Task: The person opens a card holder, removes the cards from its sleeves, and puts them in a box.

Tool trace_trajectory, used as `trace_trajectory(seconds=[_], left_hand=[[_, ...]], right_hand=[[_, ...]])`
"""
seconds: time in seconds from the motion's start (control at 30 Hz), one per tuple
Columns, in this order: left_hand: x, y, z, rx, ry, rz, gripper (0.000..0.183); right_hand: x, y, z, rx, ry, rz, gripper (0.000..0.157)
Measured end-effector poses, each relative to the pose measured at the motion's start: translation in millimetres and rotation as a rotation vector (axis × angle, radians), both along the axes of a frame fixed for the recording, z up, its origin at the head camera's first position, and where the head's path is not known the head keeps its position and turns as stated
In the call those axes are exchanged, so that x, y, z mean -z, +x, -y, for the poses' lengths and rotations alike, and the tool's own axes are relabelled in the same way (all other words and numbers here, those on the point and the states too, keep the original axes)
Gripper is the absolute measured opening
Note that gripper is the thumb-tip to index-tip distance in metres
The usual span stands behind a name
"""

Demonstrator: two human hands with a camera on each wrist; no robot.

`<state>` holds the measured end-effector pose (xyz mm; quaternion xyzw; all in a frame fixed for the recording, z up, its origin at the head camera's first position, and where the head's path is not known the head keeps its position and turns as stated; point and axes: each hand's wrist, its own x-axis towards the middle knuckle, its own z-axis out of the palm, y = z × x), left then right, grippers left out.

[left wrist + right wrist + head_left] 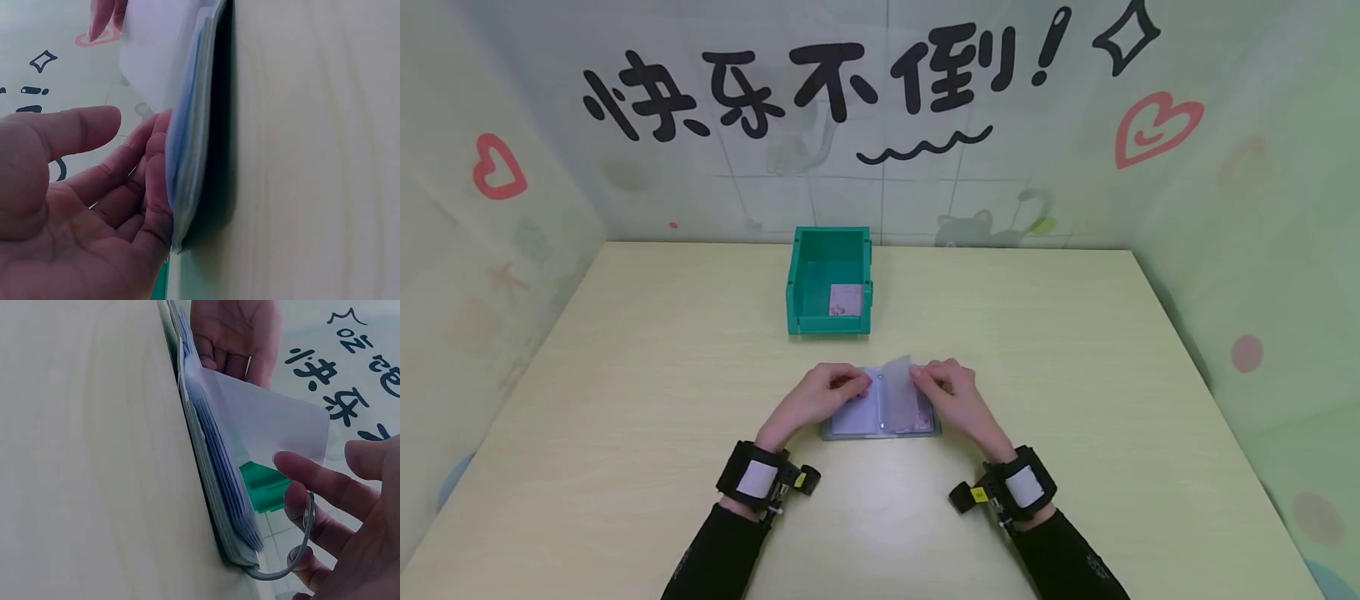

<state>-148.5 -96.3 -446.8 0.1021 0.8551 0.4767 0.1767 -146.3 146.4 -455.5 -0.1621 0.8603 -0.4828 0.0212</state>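
Observation:
A small ring-bound album (857, 423) with clear sleeve pages lies spread out on the table. One translucent page (898, 398) stands raised from its middle. At the album's upper left, my left hand (831, 392) rests its bent fingers against the pages; in the left wrist view its thumb (87, 131) stays apart from them. My right hand (951, 392) is at the upper right, its forefinger (312, 478) touching the raised page's edge, thumb apart. A thin grey strap (294, 569) loops from the cover to near the right fingers.
Behind the album, a green plastic bin (827, 325) holds a small pinkish card (846, 300). The pale wooden table (625, 375) is bordered by printed cloth walls (820, 200) at the back and sides. Each wrist wears a black camera band.

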Motion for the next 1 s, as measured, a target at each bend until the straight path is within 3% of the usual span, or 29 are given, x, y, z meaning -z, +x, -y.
trace_trajectory(seconds=[0.23,0.37,0.5,0.7,1.0], left_hand=[[3.4,-2.9,2,-0.006,0.107,0.071,0.035],[1.9,-2.6,3,-0.042,0.109,0.092,0.046],[2.6,-1.5,3,-0.098,0.087,0.069,0.041],[3.0,-0.9,5,-0.179,0.003,-0.014,0.023],[-2.1,1.9,11,-0.275,-0.119,-0.044,0.046]], right_hand=[[-4.6,6.8,10,-0.117,0.064,-0.048,0.039],[-2.5,9.7,17,-0.176,0.122,-0.084,0.038],[1.8,10.7,20,-0.201,0.140,-0.137,0.036],[4.4,7.4,9,-0.153,0.164,-0.129,0.021],[8.1,-2.4,-16,-0.090,0.255,0.009,0.059]])
